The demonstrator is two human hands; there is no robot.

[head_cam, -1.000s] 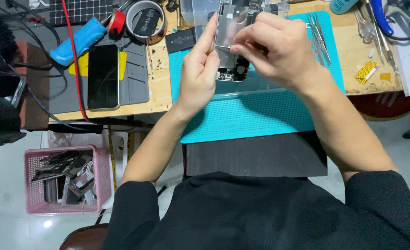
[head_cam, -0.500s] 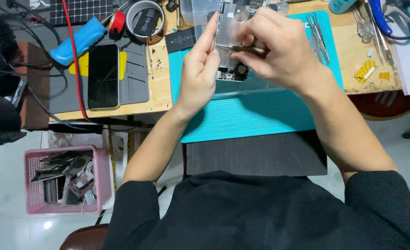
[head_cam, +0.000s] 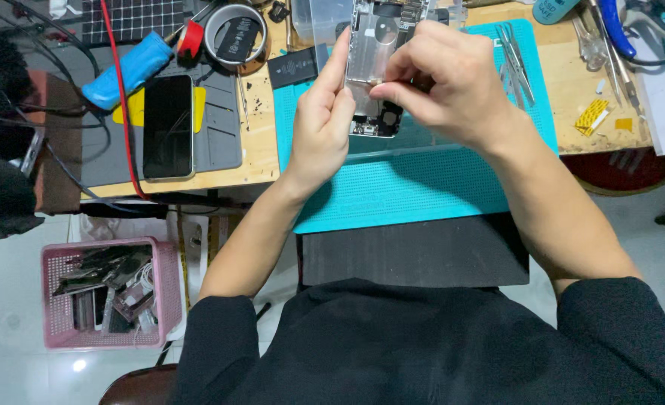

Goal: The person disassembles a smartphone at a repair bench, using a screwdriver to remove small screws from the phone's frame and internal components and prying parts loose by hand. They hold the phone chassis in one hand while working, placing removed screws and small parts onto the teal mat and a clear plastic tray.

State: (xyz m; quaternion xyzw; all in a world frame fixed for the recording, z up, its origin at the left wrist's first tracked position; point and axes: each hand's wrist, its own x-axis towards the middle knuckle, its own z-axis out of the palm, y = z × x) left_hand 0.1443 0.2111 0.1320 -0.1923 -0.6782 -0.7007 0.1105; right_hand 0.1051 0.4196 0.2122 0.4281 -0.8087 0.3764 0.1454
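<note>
**Two hands hold an opened phone frame over the teal mat**

The light wooden workbench [head_cam: 261,161] carries a wide teal rubber work mat [head_cam: 415,191], which hangs over the front edge. On the floor at the left stands a pink plastic basket with slotted walls [head_cam: 55,330]; it holds a heap of grey metal phone frames and flat parts [head_cam: 103,289]. On the bench at the left, a black smartphone [head_cam: 168,126] lies screen up on a grey folded case [head_cam: 216,139].

Above the mat, the silver metal phone housing with its inside parts open to view [head_cam: 370,67] is raised and upright. The left hand [head_cam: 321,127] supports its left edge, fingers straight and pressed together. The right hand [head_cam: 452,86] is curled, thumb and forefinger pinched together at the middle of the housing; I cannot tell what they pinch. Metal tweezers [head_cam: 516,56] lie on the mat just beside the right hand.
</note>
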